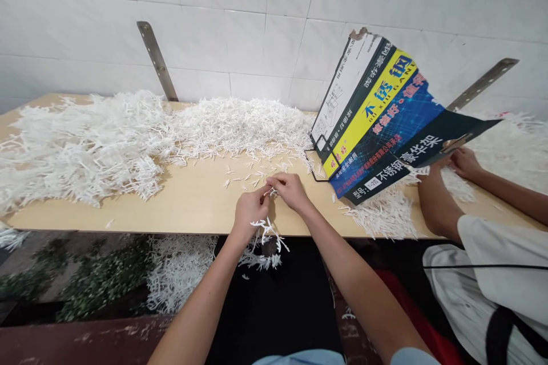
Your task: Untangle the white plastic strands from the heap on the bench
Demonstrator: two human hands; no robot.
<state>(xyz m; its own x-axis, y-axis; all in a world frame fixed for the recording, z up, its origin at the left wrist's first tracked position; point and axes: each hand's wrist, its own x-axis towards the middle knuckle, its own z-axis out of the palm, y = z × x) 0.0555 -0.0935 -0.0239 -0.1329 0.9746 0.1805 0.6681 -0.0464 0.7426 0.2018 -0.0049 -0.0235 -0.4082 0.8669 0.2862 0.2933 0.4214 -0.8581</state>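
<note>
A pale wooden tabletop [188, 205] runs along a white tiled wall [240, 17]. A printed cardboard box [377, 120], flattened and propped at a slant, stands right of centre with blue, yellow and white panels of lettering, leaning in a thin black wire stand [315, 168]. Two metal brackets [157, 60] slope up the wall, one at the left, another [482, 84] at the right. A co-worker [496, 251] in light clothes sits at the right, forearms on the tabletop. Green foliage [94, 282] lies on the floor below the tabletop's left edge.
</note>
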